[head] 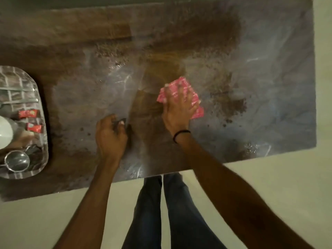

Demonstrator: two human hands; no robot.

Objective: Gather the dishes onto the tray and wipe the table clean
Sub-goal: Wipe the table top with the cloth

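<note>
My right hand (178,106) presses flat, fingers spread, on a pink-and-white cloth (181,87) at the middle of the dark table (260,78). My left hand (110,135) rests on the table to the left of it with its fingers curled, and I cannot make out anything in it. A patterned oval tray (38,97) sits at the table's left end. It carries a steel cup (17,160), a white dish (5,132), two red packets (28,114), and long steel cutlery (19,100). Brown crumbs and smears cover parts of the tabletop.
Brown crumb patches (231,106) lie right of the cloth, with more at the far middle and near the right front corner. The table's near edge runs just in front of my legs (161,203). Pale floor surrounds the table on the right and front.
</note>
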